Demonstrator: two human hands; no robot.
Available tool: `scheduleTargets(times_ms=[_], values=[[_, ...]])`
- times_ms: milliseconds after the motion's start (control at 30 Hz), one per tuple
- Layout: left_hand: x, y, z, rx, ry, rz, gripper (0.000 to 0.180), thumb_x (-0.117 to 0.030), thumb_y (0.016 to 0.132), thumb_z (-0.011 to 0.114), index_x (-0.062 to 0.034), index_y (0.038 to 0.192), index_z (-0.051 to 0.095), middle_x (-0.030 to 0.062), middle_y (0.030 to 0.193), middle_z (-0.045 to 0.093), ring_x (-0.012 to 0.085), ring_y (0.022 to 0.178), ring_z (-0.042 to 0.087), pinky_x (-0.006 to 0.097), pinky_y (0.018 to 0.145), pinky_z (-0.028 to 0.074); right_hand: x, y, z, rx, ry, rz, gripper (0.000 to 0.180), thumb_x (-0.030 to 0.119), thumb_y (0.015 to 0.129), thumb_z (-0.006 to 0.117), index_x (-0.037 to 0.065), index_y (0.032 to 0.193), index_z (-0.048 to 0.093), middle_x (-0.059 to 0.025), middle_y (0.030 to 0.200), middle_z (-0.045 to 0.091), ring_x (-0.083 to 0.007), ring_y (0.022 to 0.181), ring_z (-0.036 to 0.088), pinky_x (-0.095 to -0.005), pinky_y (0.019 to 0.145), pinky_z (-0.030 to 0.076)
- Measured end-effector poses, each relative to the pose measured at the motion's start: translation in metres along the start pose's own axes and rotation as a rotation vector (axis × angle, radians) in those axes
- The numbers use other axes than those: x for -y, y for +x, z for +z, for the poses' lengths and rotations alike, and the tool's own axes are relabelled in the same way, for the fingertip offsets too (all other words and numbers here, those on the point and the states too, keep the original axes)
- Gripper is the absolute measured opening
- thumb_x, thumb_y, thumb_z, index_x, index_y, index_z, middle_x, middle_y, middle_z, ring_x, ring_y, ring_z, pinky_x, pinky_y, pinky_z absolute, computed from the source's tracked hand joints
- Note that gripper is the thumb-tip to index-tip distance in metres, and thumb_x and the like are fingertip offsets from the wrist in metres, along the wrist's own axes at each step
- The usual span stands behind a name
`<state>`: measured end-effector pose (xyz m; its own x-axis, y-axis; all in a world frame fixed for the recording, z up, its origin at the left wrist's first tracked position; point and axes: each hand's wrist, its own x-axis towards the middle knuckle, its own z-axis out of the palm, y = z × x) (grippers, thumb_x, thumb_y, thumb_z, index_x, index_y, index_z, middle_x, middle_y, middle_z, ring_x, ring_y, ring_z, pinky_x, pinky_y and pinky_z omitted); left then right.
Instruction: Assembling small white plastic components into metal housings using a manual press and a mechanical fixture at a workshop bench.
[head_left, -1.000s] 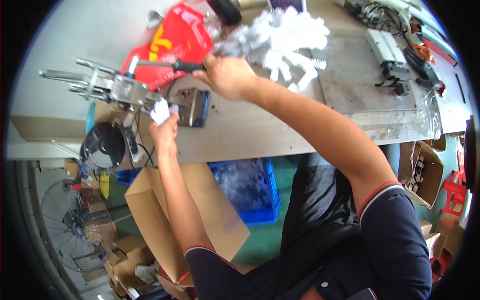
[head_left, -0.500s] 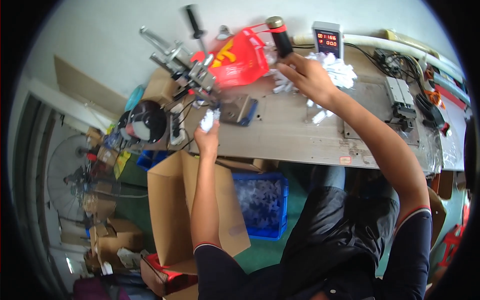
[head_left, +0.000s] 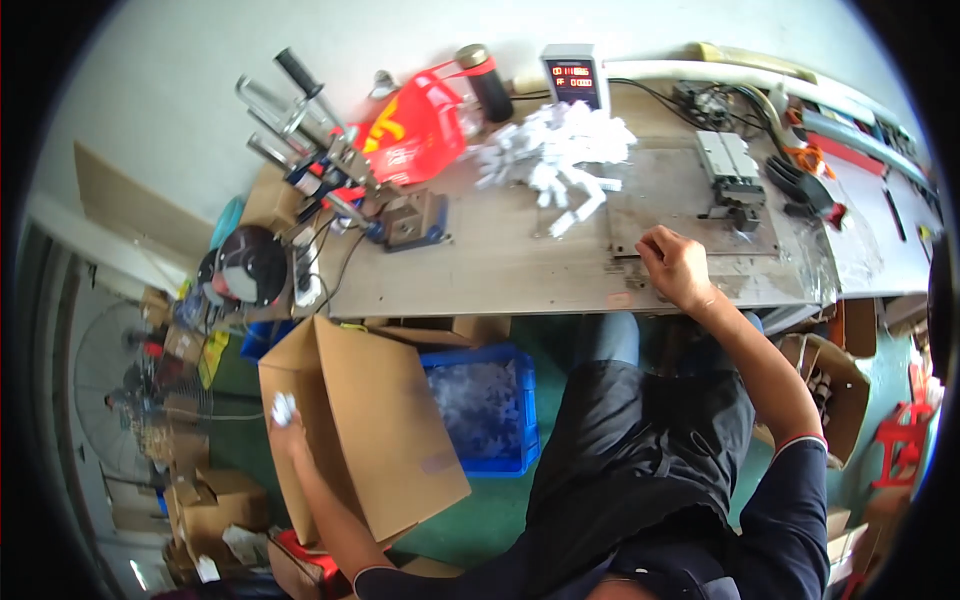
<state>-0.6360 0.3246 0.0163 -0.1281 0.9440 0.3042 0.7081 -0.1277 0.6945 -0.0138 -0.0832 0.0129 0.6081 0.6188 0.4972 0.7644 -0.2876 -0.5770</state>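
Observation:
My left hand (head_left: 289, 436) is closed around a small bunch of white pieces (head_left: 284, 408), at the left side of an open cardboard box (head_left: 400, 440) below the table. What the bunch consists of is too blurred to tell. Above the table's front edge, my right hand (head_left: 680, 268) is curled into a loose fist; its palm side is hidden. Beyond it on the table lies a heap of white strip-like pieces (head_left: 555, 150). A hand press (head_left: 330, 165) with a black lever handle stands at the table's left part.
A metal fixture (head_left: 732, 170) sits on a plate at the right. Behind the heap are a counter display (head_left: 575, 78), a dark bottle (head_left: 485, 88) and a red bag (head_left: 415, 130). A blue crate (head_left: 530, 420) of translucent pieces stands on the floor beside the cardboard box.
My left hand has gone from the press down to the cardboard box, carrying white pieces. My right hand has drawn back from near the heap and bottle to the table's front edge. The view has shifted.

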Motion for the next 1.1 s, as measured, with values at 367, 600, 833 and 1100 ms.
scheduleTargets(times_ms=[367, 600, 833, 1100], values=[[-0.202, -0.113, 0.117, 0.298, -0.263, 0.408, 0.019, -0.01, 0.096, 0.07, -0.0019, 0.113, 0.072, 0.0046, 0.105, 0.072, 0.0135, 0.094, 0.065, 0.029, 0.087, 0.053, -0.02, -0.015, -0.013, -0.072, 0.02, 0.016, 0.011, 0.018, 0.091, 0.072, 0.008, 0.092, 0.068, -0.0132, 0.085, 0.072, -0.0366, 0.076, 0.07, -0.0454, 0.067, 0.055], [-0.37, -0.236, 0.264, 0.468, -0.355, 0.889, 0.026, -0.012, 0.085, 0.078, -0.0069, 0.109, 0.069, 0.0118, 0.107, 0.069, 0.0316, 0.102, 0.065, 0.04, 0.09, 0.053, -0.019, -0.015, 0.0, -0.086, 0.003, -0.006, 0.016, 0.022, 0.092, 0.069, 0.007, 0.089, 0.066, -0.0161, 0.081, 0.071, -0.0388, 0.076, 0.069, -0.0479, 0.067, 0.055], [-0.371, -0.239, 0.312, 0.377, -0.022, 1.172, 0.015, -0.015, 0.091, 0.073, -0.01, 0.104, 0.067, 0.0115, 0.099, 0.068, 0.0351, 0.099, 0.065, 0.048, 0.082, 0.052, -0.021, -0.014, -0.006, -0.07, 0.003, 0.016, 0.015, 0.023, 0.092, 0.069, 0.008, 0.09, 0.067, -0.0144, 0.078, 0.07, -0.0377, 0.075, 0.069, -0.0482, 0.067, 0.054], [-0.363, -0.226, 0.306, 0.325, -0.217, 0.984, 0.012, -0.016, 0.103, 0.06, -0.0049, 0.107, 0.062, 0.0139, 0.096, 0.07, 0.0343, 0.084, 0.069, 0.046, 0.075, 0.052, -0.024, -0.012, -0.006, -0.049, 0.014, 0.01, 0.016, 0.023, 0.093, 0.067, 0.008, 0.093, 0.067, -0.0146, 0.077, 0.07, -0.038, 0.075, 0.069, -0.0487, 0.067, 0.054]])
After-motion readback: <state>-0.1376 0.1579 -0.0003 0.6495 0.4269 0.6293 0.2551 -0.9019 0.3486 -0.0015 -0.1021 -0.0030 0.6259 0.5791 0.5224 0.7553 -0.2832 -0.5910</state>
